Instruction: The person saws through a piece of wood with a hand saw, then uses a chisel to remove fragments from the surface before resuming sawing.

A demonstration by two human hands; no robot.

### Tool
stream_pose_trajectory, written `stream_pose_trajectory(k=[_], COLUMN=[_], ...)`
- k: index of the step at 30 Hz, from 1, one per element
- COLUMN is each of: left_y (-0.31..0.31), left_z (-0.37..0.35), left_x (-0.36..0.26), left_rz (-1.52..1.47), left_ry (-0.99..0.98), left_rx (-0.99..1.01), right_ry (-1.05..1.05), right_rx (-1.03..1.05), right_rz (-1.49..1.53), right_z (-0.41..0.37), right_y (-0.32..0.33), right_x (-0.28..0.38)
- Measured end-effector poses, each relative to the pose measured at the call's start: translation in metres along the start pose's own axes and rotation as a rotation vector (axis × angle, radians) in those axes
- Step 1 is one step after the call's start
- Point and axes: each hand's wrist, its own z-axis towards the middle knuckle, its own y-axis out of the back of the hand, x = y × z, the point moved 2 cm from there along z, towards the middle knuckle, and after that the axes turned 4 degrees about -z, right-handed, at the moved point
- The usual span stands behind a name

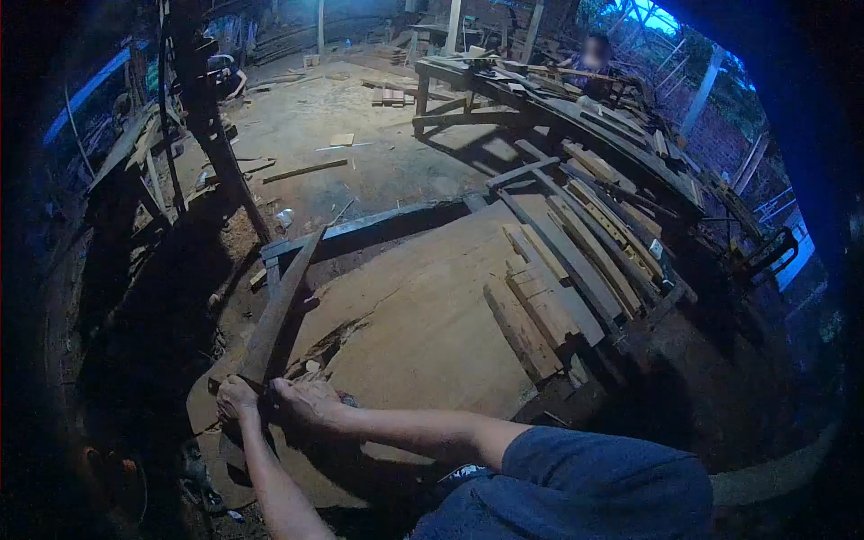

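A long, narrow wooden plank (277,317) slants from near my hands up to a timber beam (360,227), where its far end rests. My left hand (236,398) is closed in a fist at the plank's near end. Close beside it on the right, my right hand (306,400) is closed too, knuckles up. A dark, narrow edge shows across the plank between the fists; I cannot tell what kind of thing they grip. Under and right of the hands lies a broad wooden slab (432,310) with a jagged split near my right hand.
Several cut wood strips (576,252) lie along the slab's right side. A long workbench (558,103) loaded with timber stands behind, with a person (594,63) beyond it. A dark post (216,135) rises at left; loose wood lies on the floor.
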Motion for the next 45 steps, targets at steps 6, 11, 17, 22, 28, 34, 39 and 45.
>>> stream_pose_trajectory(k=[6,11,17,22,28,34,39,45], left_y=[0.008,0.002,0.022,0.007,-0.002,-0.019,-0.015,-0.012], left_z=[-0.005,0.001,-0.015,-0.005,-0.001,0.01,0.004,0.005], left_x=[-0.007,0.001,-0.02,-0.006,0.002,0.018,0.013,0.009], left_rz=[0.045,0.063,0.043,0.087,0.051,0.097,-0.049,-0.049], left_ry=[-0.024,-0.012,0.002,-0.081,-0.048,-0.129,0.024,0.021], left_rx=[0.008,0.051,-0.033,-0.07,0.007,0.016,0.046,0.015], right_ry=[-0.019,-0.033,-0.04,-0.016,-0.033,-0.115,-0.013,-0.108], right_rx=[0.043,0.096,0.094,0.106,0.102,0.196,0.073,0.092], right_rz=[-0.128,-0.173,-0.131,-0.052,-0.131,-0.162,-0.176,-0.141], right_z=[-0.001,0.008,0.0,-0.013,-0.028,0.001,-0.025,0.023], right_y=[-0.001,-0.008,0.009,0.017,0.019,0.013,0.015,-0.017], right_x=[-0.001,-0.007,0.007,0.013,0.011,0.013,0.004,-0.003])
